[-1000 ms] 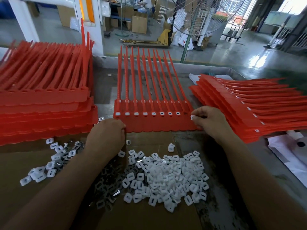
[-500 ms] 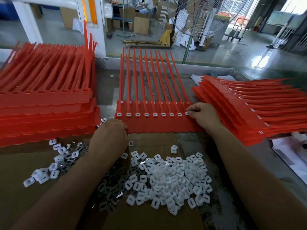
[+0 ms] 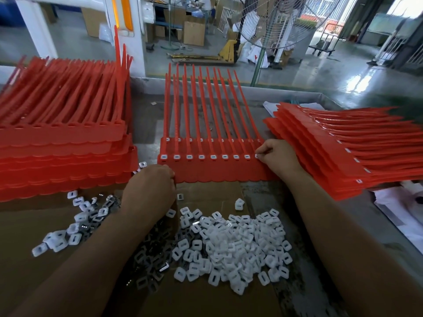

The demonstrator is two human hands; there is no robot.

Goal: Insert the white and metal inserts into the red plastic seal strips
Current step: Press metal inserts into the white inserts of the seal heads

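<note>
From the head camera, the red seal strips [image 3: 219,172] lie flat on the counter [image 3: 146,115], and the right hand [image 3: 278,157] pinches one white insert [image 3: 256,156] at the last hole on the right end. The left hand [image 3: 151,186] curls its grip on the sheet's near left corner. I think this row is nearly full, so next comes a firm push till the piece sits flat, then more from the white pile [image 3: 240,248] and metal inserts [image 3: 151,255]
</note>
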